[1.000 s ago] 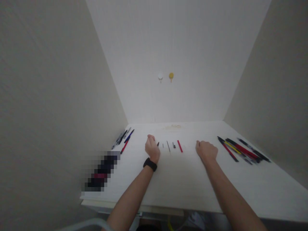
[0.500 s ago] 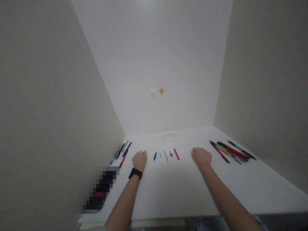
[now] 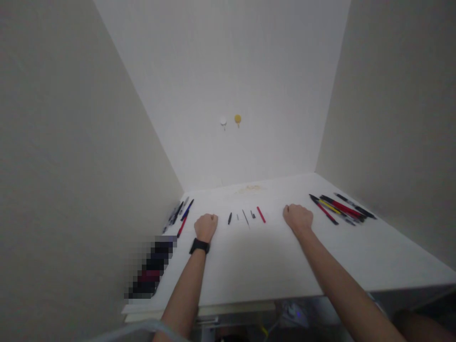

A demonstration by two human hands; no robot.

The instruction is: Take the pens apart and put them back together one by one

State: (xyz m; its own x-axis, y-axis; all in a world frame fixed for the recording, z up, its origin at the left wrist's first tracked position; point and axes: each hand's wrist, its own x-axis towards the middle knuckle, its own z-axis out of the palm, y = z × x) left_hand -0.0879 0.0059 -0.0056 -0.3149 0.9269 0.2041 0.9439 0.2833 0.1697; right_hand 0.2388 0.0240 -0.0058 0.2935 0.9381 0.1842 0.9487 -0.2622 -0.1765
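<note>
Both fists rest on the white table [image 3: 249,266]. My left hand [image 3: 205,227], with a black watch [image 3: 199,245] on its wrist, is closed just left of a row of pen parts. My right hand [image 3: 298,217] is closed too, right of that row, and nothing shows in either fist. Between them, apart from both, lie a short black pen piece [image 3: 230,218], a tiny spring-like piece [image 3: 237,217], a thin ink refill [image 3: 245,218], a small black part [image 3: 252,214] and a red pen barrel [image 3: 261,214].
Several pens [image 3: 342,209] in black, red and yellow lie at the right. More pens [image 3: 183,217] lie along the left wall, near a pixelated dark patch [image 3: 153,268]. Two hooks, one white [image 3: 223,121] and one yellow [image 3: 237,118], are on the back wall.
The view has tilted down, so everything sits higher in the picture. My left thumb looks more tucked in. The pen parts keep their places.
</note>
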